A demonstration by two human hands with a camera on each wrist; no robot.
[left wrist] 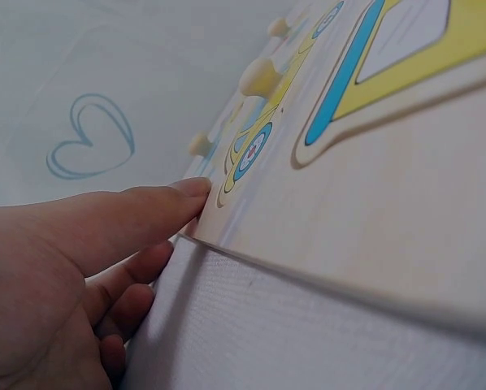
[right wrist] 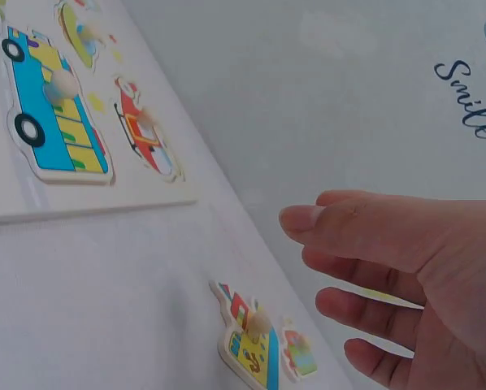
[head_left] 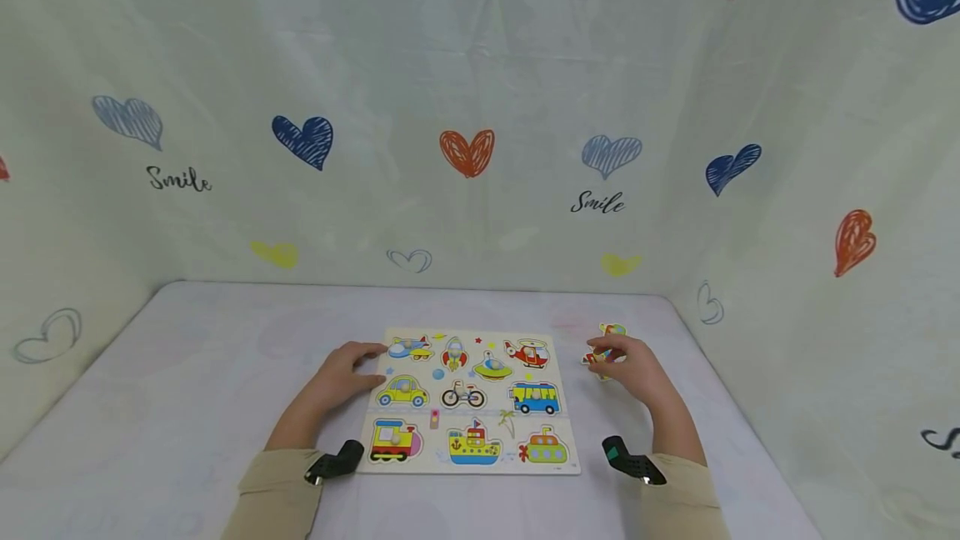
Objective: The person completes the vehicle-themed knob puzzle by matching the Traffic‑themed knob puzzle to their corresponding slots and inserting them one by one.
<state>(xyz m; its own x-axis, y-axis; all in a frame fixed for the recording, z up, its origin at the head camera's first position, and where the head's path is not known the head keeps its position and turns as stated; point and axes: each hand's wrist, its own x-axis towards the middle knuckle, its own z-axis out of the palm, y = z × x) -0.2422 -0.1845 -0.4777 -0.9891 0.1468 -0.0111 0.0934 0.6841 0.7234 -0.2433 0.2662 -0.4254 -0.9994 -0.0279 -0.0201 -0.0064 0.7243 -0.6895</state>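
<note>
A wooden peg puzzle board [head_left: 432, 469] with vehicle pictures lies flat in front of me. My left hand [head_left: 339, 380] rests at its left edge, index finger and thumb spread apart. In the left wrist view the thumb [left wrist: 145, 213] touches the board's edge near the yellow car [left wrist: 263, 110]. My right hand [head_left: 633, 363] hovers right of the board with nothing in its fingers. Below it in the right wrist view lie a loose ship piece [right wrist: 245, 349] with a wooden knob and a smaller-looking colourful piece [right wrist: 300, 353]; the hand partly covers them in the head view.
Knobbed pieces such as the bus [head_left: 535, 397] and train [head_left: 393, 442] sit in the board. White cloth covers the table [head_left: 225, 373]. A curtain [head_left: 465, 223] printed with hearts hangs at the back and both sides.
</note>
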